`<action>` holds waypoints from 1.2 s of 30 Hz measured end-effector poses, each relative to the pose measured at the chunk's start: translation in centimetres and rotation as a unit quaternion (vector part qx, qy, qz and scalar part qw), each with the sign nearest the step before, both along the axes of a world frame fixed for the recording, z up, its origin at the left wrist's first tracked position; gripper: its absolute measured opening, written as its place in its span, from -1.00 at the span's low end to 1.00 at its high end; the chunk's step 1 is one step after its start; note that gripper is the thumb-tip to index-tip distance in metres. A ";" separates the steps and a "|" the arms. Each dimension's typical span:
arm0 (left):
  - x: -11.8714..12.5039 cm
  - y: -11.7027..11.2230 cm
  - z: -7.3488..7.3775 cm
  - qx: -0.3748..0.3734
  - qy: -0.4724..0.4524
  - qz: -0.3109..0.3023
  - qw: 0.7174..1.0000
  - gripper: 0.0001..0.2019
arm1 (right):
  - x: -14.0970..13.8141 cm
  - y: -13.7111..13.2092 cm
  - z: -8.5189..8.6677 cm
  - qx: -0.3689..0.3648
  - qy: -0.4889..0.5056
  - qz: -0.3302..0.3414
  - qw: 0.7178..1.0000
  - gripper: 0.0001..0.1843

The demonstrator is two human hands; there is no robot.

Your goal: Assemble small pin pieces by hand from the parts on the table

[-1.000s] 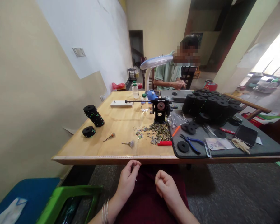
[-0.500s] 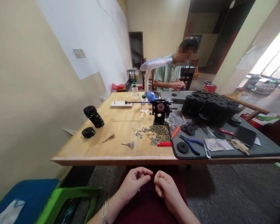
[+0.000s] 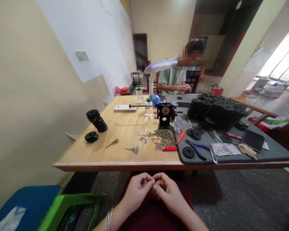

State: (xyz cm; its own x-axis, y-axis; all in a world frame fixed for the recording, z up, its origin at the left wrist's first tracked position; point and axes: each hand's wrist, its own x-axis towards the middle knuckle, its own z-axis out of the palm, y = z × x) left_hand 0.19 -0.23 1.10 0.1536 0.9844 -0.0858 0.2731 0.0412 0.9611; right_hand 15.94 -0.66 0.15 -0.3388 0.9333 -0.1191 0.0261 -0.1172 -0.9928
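Note:
Above my lap, in front of the table edge, my left hand (image 3: pixel 140 190) and my right hand (image 3: pixel 167 194) meet at the fingertips. Both are closed in a pinch, thumbs against curled fingers. Whatever sits between the fingers is too small or too hidden to name. Silver bangles (image 3: pixel 109 218) circle my left wrist. On the table ahead lie a heap of small metallic pieces (image 3: pixel 167 137), a red lighter-like stick (image 3: pixel 170 149) and two small bundles of fine wires, one orange-tipped (image 3: pixel 112 142) and one pale (image 3: pixel 132 149).
A black winding device (image 3: pixel 164 119) with a long rod stands mid-table. Black foam spools (image 3: pixel 96 120) stand left, and many more (image 3: pixel 216 109) on the grey mat (image 3: pixel 221 159) at right. Blue pliers (image 3: pixel 197 149) lie near the front. A co-worker (image 3: pixel 170 78) sits opposite behind a lamp (image 3: pixel 160 65).
My right hand has turned and moved left, and its fingertips now touch those of my left hand. The table items have not moved.

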 end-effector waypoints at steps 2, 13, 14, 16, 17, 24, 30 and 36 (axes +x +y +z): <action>0.1 -0.1 0.1 0.001 0.006 -0.003 1.000 -0.78 | -0.1 0.0 0.0 0.010 -0.029 0.005 1.000 -0.84; 0.0 0.0 -0.7 -0.127 -0.258 -0.015 0.958 -0.78 | 0.1 0.2 -1.9 -0.051 0.013 -0.088 0.995 -0.59; 0.0 0.0 -0.7 -0.133 -0.263 -0.016 0.955 -0.80 | 0.1 0.3 -2.0 -0.060 0.024 -0.091 0.994 -0.56; 0.1 0.0 -0.5 -0.133 -0.254 -0.018 0.958 -0.80 | 0.0 0.3 -2.0 -0.078 0.041 -0.091 0.992 -0.52; 0.2 0.0 -0.5 -0.130 -0.246 -0.016 0.960 -0.79 | 0.0 0.3 -2.0 -0.086 0.045 -0.090 0.991 -0.50; 0.4 -0.1 -0.5 -0.136 -0.208 -0.012 0.968 -0.69 | -0.1 0.3 -1.8 -0.103 0.070 -0.108 0.986 -0.44; 0.6 -0.1 -0.8 -0.135 -0.189 -0.015 0.972 -0.68 | -0.4 0.4 -1.9 -0.101 0.076 -0.103 0.987 -0.42; 0.6 -0.2 -1.3 -0.102 -0.162 -0.005 0.982 -0.70 | -0.5 0.3 -1.8 -0.090 0.063 -0.100 0.989 -0.44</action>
State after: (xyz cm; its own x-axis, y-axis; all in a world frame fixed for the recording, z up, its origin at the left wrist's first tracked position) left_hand 0.80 -0.43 -0.19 0.2156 0.9500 -0.2260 -0.0437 0.2405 0.9697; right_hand 15.40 -0.32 -1.61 -0.1724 0.9504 -0.2590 -0.1376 -0.2836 -0.9490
